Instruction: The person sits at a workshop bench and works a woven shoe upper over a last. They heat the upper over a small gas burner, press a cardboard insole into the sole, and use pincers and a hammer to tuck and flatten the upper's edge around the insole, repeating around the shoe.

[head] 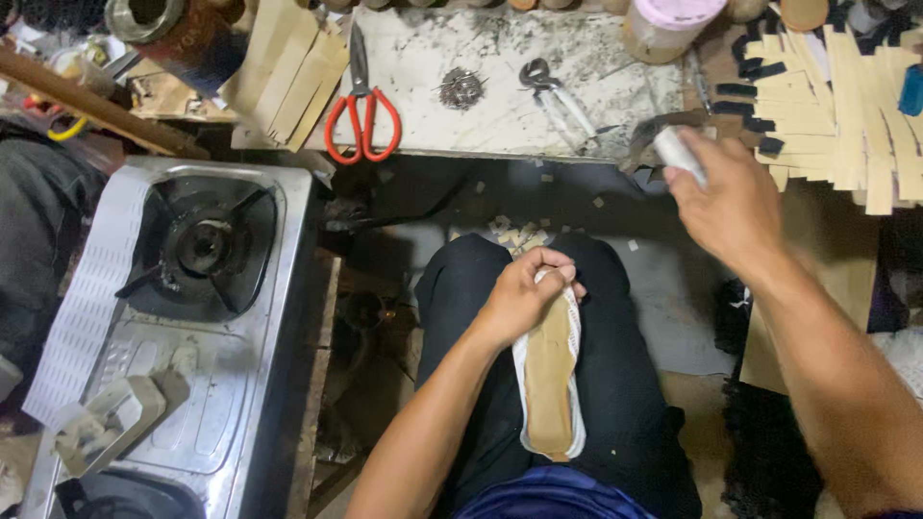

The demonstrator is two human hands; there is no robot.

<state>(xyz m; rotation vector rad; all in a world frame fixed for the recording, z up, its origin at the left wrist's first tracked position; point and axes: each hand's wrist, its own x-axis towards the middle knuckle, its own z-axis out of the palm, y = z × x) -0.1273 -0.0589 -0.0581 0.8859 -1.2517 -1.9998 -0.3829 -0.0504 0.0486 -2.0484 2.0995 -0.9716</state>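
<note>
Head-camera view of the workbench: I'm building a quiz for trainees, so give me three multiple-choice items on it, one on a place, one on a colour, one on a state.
1. Where do the scissors lie?
A. on the worktop beyond the knees
B. on the gas stove
C. on the person's lap

2. What colour are the scissors' handles?
A. blue
B. red
C. green

3. What is the left hand doing?
A. resting open on the stove
B. reaching for the scissors
C. gripping the toe end of a shoe sole on the lap

Answers:
1 A, they lie flat on the pale, stained worktop, right of a stack of tan strips.
2 B, both handle loops are red.
3 C, its fingers curl round the tip of the tan, white-edged shoe sole; the right hand is raised, holding a small pale object.
</note>
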